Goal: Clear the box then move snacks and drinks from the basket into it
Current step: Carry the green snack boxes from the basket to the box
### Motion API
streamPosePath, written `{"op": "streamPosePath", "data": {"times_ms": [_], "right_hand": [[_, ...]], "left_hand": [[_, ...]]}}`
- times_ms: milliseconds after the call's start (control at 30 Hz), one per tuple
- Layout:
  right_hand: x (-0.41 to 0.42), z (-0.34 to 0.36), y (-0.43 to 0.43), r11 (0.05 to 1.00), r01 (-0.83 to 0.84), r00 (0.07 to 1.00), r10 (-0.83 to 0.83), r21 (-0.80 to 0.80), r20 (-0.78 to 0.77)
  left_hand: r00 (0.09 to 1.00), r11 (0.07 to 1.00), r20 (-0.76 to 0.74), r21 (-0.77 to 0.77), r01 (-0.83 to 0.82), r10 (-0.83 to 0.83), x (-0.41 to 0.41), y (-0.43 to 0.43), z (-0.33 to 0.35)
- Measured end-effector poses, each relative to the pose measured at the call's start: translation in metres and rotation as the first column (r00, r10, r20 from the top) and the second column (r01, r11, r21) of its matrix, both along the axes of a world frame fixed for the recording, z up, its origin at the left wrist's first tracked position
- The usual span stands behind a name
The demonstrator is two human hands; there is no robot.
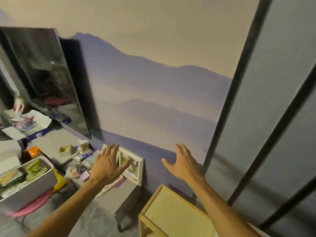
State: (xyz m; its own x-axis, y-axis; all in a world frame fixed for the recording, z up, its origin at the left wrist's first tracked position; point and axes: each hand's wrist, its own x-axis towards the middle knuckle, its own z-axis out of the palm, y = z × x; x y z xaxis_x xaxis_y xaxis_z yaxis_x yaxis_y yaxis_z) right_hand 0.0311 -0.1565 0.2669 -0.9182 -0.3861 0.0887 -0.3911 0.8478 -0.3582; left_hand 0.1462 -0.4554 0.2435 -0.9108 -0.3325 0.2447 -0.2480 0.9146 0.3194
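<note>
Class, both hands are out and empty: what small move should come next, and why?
Probably swing the left hand leftward to the white bin: it and the right hand are open and empty, while the bin, full of packets, sits untouched.

Left edge cuts the white bin [34, 189]; its contents are blurred.

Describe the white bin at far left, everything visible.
The white bin is an oblong tub with rounded corners and smooth, matte walls, plastic by its look, open-topped. It stands upright at the left edge, its left end cut off. Green packets and other flat packs fill it, too blurred to read. A pink round thing shows under its near side; a yellow pack lies by its right corner. Neither the left hand nor the right hand touches it.
</note>
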Motion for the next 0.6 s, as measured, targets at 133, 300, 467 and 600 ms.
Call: {"op": "streamPosePath", "data": {"times_ms": [133, 300, 467, 600], "right_hand": [[0.040, 0.002, -0.128, 0.979, -0.206, 0.978, 0.206, -0.001, 0.033], [0.092, 0.004, -0.271, 0.918, -0.395, 0.917, 0.396, -0.019, 0.051], [0.125, 0.009, -0.391, 0.834, -0.552, 0.834, 0.551, 0.019, 0.040], [0.133, 0.003, -0.476, 0.765, -0.643, 0.766, 0.641, 0.036, 0.056]], "left_hand": [[0.990, 0.990, -0.011, 0.023, -0.141, 0.142, 0.072, -0.095, 0.008], [0.950, 0.947, 0.015, 0.072, -0.313, 0.312, 0.157, -0.196, 0.005], [0.887, 0.885, 0.041, 0.060, -0.462, 0.460, 0.223, -0.277, -0.001], [0.838, 0.836, 0.060, 0.063, -0.546, 0.542, 0.254, -0.336, -0.020]]}}
